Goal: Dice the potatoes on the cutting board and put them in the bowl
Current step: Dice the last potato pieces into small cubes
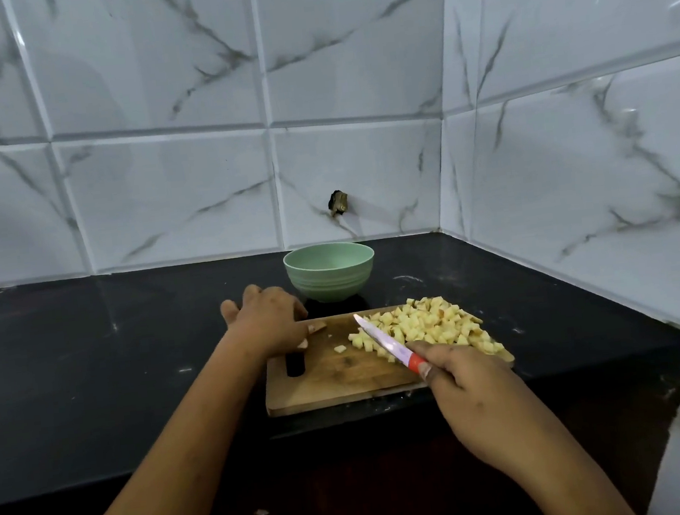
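A wooden cutting board (342, 376) lies on the black counter. A heap of diced potato (433, 325) covers its right half, and one loose cube (340, 348) lies near the middle. My right hand (465, 391) grips a knife (385, 342) by its red handle, the pale blade pointing up-left against the heap's left edge. My left hand (267, 321) rests on the board's far left corner, its fingers curled over a small potato piece (316, 327) that is mostly hidden. A pale green bowl (330, 273) stands just behind the board; its inside is not visible.
The black counter (89, 367) runs left and ends at a tiled corner on the right. Marble-pattern tile walls (363, 171) stand close behind the bowl and along the right side. A dark slot handle (295, 362) is cut into the board's left end.
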